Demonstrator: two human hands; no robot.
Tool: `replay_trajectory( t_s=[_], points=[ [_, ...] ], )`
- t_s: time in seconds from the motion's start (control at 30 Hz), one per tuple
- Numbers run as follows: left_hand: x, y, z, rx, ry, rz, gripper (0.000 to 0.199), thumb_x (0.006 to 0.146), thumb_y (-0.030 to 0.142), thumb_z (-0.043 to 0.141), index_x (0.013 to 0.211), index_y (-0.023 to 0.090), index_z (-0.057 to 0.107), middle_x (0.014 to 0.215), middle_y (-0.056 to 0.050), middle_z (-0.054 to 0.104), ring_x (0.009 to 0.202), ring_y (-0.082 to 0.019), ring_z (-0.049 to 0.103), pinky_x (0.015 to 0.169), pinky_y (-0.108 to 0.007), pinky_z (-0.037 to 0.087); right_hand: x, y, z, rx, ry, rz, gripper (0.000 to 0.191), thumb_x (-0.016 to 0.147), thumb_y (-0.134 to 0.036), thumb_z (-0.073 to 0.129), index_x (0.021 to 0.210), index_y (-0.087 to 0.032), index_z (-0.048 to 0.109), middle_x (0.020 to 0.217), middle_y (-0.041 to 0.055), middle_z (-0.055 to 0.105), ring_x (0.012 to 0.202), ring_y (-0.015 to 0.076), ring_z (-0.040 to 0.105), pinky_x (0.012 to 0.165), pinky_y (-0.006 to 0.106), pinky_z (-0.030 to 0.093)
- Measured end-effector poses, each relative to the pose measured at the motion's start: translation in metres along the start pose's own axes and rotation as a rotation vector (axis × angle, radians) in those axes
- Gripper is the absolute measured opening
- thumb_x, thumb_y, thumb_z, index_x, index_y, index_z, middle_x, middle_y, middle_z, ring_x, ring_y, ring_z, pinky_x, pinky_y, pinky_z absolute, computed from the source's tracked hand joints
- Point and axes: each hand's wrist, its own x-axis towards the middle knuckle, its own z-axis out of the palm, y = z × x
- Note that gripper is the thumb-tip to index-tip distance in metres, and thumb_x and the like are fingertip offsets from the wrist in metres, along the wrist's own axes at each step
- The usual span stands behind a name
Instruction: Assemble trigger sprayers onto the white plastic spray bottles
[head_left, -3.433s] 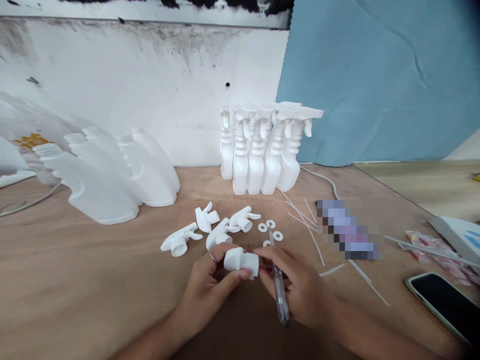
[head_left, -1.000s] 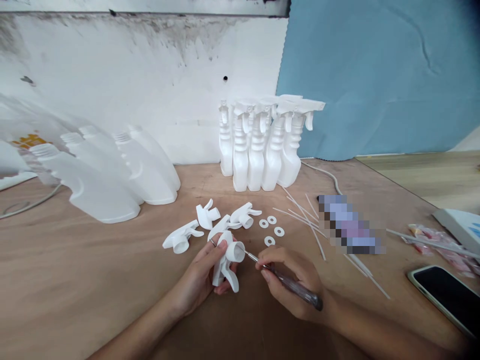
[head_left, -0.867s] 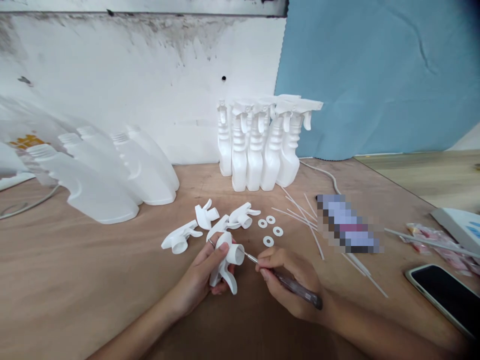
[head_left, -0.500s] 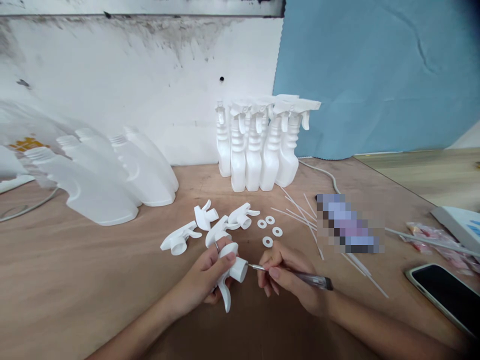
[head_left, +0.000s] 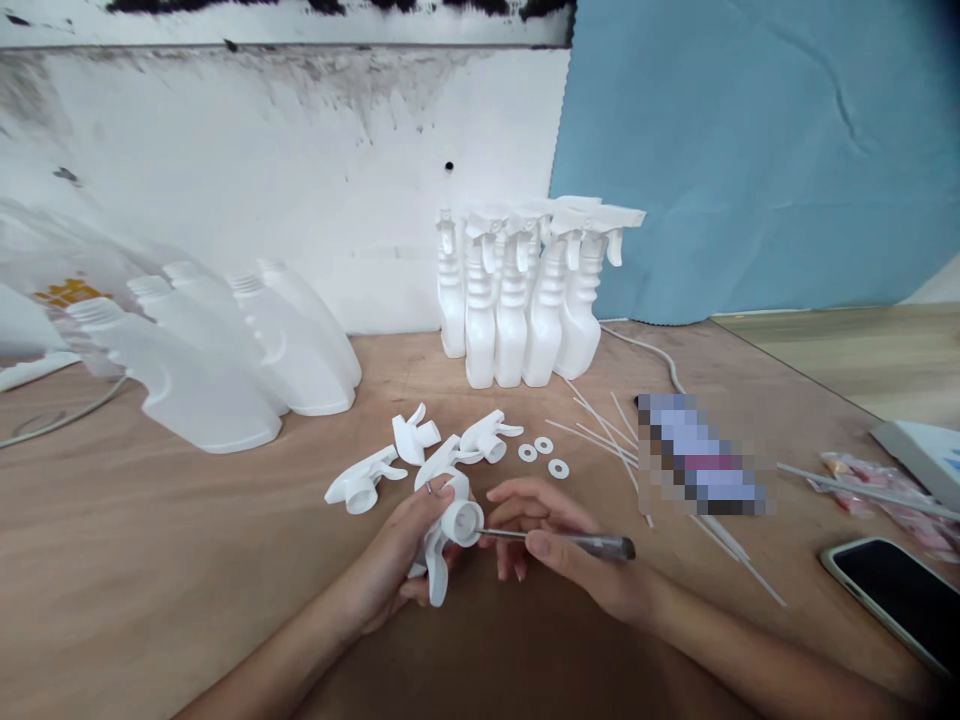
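A white spray head [head_left: 436, 570] is in my left hand [head_left: 409, 540], its round collar turned toward the right and the camera. My right hand [head_left: 559, 540] holds a thin screwdriver-like tool [head_left: 600, 546] with a dark handle, its metal tip at the collar's opening. Whether the tip is inside the collar is hard to tell. Behind my left hand lie several loose spray heads [head_left: 363, 482]. Three flat white washers [head_left: 558, 469] rest beyond my right hand.
Empty white bottles [head_left: 210, 400] stand at the left, and bottles with spray heads [head_left: 510, 340] stand by the wall. Thin white tubes [head_left: 607, 440], a blurred-out object [head_left: 701, 450], a phone [head_left: 892, 590] and plastic packets [head_left: 877, 490] lie right.
The collar has turned more toward the camera, and the tool's tip now meets its opening. A washer nearest my right hand no longer shows. The whole view has shifted slightly.
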Motion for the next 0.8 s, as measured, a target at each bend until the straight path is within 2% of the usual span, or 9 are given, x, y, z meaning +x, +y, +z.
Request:
replay_trajectory(
  t_s=[0.1, 0.2, 0.23, 0.3, 0.4, 0.57, 0.67, 0.8],
  points=[
    [-0.001, -0.001, -0.002, -0.029, 0.011, -0.003, 0.045, 0.089, 0.065, 0.052, 0.086, 0.02, 0.046, 0.053, 0.007, 0.046, 0.034, -0.002, 0.023, 0.029, -0.011, 0.012, -0.002, -0.005, 0.003, -0.512, -0.026, -0.153, 0.047, 0.103, -0.039, 0.046, 0.147, -0.024, 0.041, 0.126, 0.0129, 0.062, 0.098, 0.0189, 0.064, 0.082, 0.035, 0.053],
    [-0.003, 0.0, 0.0, -0.028, 0.013, -0.004, 0.045, 0.09, 0.065, 0.052, 0.093, 0.02, 0.047, 0.054, 0.008, 0.045, 0.035, -0.002, 0.02, 0.03, -0.011, 0.012, -0.001, -0.004, 0.003, -1.041, -0.071, -0.478, 0.054, 0.101, -0.04, 0.05, 0.15, -0.019, 0.04, 0.126, 0.0139, 0.062, 0.111, 0.0238, 0.059, 0.093, 0.04, 0.051],
    [-0.004, 0.0, 0.001, -0.029, 0.012, 0.005, 0.045, 0.09, 0.065, 0.052, 0.095, 0.02, 0.047, 0.054, 0.008, 0.045, 0.036, -0.002, 0.019, 0.03, -0.011, 0.012, -0.001, -0.003, 0.003, -1.163, -0.064, -0.572, 0.055, 0.101, -0.041, 0.051, 0.149, -0.016, 0.042, 0.124, 0.014, 0.063, 0.112, 0.0249, 0.057, 0.094, 0.041, 0.051],
    [-0.003, -0.002, 0.003, -0.034, 0.014, 0.034, 0.045, 0.09, 0.065, 0.053, 0.098, 0.021, 0.046, 0.056, 0.008, 0.046, 0.037, -0.002, 0.02, 0.031, -0.011, 0.015, 0.001, -0.001, 0.001, -1.311, -0.025, -0.666, 0.055, 0.1, -0.043, 0.053, 0.145, -0.012, 0.046, 0.119, 0.014, 0.064, 0.113, 0.0259, 0.056, 0.095, 0.042, 0.051],
    [-0.003, -0.006, 0.005, -0.021, 0.03, 0.131, 0.041, 0.092, 0.061, 0.052, 0.101, 0.022, 0.044, 0.063, 0.007, 0.05, 0.039, -0.003, 0.028, 0.034, -0.012, 0.021, 0.002, -0.001, 0.0, -1.383, 0.006, -0.672, 0.056, 0.098, -0.044, 0.055, 0.14, -0.007, 0.051, 0.125, 0.0177, 0.063, 0.122, 0.0285, 0.054, 0.101, 0.044, 0.05],
    [-0.008, -0.015, 0.002, 0.227, 0.187, 0.379, 0.038, 0.094, 0.055, 0.055, 0.113, 0.024, 0.044, 0.076, 0.004, 0.053, 0.055, -0.008, 0.047, 0.047, -0.019, 0.04, -0.001, -0.003, 0.0, -1.319, 0.012, -0.7, 0.055, 0.097, -0.02, 0.054, 0.147, -0.002, 0.042, 0.133, 0.0203, 0.063, 0.129, 0.0264, 0.055, 0.106, 0.04, 0.051],
    [-0.013, -0.018, -0.006, 0.466, 0.356, 0.506, 0.037, 0.094, 0.052, 0.055, 0.118, 0.025, 0.044, 0.083, 0.002, 0.055, 0.065, -0.011, 0.051, 0.057, -0.023, 0.045, -0.003, -0.001, -0.01, -1.294, 0.133, -0.66, 0.059, 0.094, -0.011, 0.051, 0.152, -0.008, 0.038, 0.135, 0.0182, 0.063, 0.129, 0.0235, 0.058, 0.105, 0.036, 0.053],
    [-0.015, -0.015, -0.021, 0.825, 0.511, 0.639, 0.031, 0.094, 0.045, 0.057, 0.117, 0.026, 0.048, 0.085, 0.001, 0.06, 0.067, -0.014, 0.051, 0.058, -0.026, 0.041, -0.003, 0.0, -0.033, -1.237, 0.296, -0.602, 0.058, 0.091, -0.007, 0.054, 0.148, -0.02, 0.049, 0.135, 0.0133, 0.064, 0.123, 0.0263, 0.061, 0.104, 0.044, 0.052]
  ],
)
